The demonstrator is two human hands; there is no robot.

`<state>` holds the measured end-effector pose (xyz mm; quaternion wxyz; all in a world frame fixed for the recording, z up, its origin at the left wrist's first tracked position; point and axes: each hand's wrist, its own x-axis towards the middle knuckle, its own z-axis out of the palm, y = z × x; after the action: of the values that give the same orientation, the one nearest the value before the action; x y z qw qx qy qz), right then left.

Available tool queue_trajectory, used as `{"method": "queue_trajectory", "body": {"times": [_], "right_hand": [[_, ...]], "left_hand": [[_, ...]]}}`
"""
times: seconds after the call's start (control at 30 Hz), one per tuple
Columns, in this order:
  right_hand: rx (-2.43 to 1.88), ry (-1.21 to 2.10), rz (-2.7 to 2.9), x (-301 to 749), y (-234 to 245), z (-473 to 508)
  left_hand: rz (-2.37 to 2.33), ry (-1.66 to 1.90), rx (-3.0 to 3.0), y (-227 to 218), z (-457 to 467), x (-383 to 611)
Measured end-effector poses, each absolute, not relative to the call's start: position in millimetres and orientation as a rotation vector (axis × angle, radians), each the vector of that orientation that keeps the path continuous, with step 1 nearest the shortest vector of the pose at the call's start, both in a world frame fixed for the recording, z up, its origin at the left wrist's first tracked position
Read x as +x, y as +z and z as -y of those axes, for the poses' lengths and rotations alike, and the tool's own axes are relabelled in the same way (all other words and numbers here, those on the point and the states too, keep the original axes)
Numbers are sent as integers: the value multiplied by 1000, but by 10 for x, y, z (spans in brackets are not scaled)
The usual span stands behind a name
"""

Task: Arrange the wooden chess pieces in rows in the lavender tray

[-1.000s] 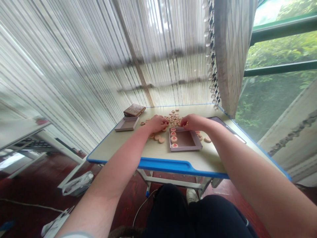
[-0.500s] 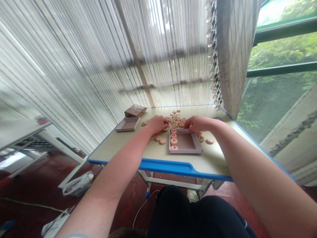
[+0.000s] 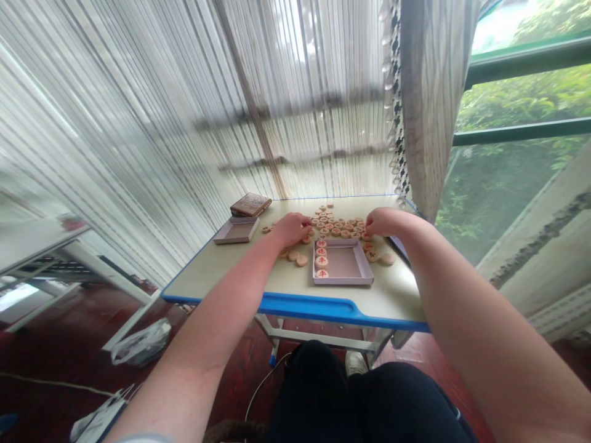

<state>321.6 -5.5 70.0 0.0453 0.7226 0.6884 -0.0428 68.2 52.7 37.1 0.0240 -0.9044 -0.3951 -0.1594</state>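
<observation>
Round wooden chess pieces (image 3: 339,229) with red and dark characters lie scattered on a small blue-edged table (image 3: 305,305). A shallow grey box tray (image 3: 344,263) sits near the front and holds three red-marked pieces (image 3: 321,259) in a column at its left side. My left hand (image 3: 290,229) rests on pieces just left of the tray's far corner, with its fingers curled. My right hand (image 3: 383,222) is curled over pieces beyond the tray's right far corner. What either hand grips is hidden.
A second grey tray (image 3: 237,230) and a patterned box (image 3: 250,204) lie at the table's far left. A dark flat object (image 3: 401,247) lies under my right forearm. Striped curtains hang behind, a window at right. A plastic bag (image 3: 138,342) lies on the floor.
My right hand has moved right and away from the tray's far edge, to the pieces at its right. My left hand has barely moved.
</observation>
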Motion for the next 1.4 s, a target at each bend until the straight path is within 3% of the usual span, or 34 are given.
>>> {"method": "queue_trajectory", "body": {"times": [0.17,0.47,0.87,1.1,1.23,1.4], "right_hand": [[2172,-148,-2112,3179,746,126],[2035,-491,-2149,3139,790,246],[2057,-464,-2059,3113,828,296],[2029,-228,-2049,3021,847,305],[2069,-148,-2289,2885,924,418],[1747,-166,-2458,2610,845,551]], "left_hand": [[1282,-452,-2788,383,-512,679],[1264,-461,-2791,411,-479,684],[1243,-456,-2789,398,-520,660],[1322,-438,-2792,406,-491,663],[1411,-568,-2748,429,-462,698],[1860,-883,-2698,490,-345,774]]}}
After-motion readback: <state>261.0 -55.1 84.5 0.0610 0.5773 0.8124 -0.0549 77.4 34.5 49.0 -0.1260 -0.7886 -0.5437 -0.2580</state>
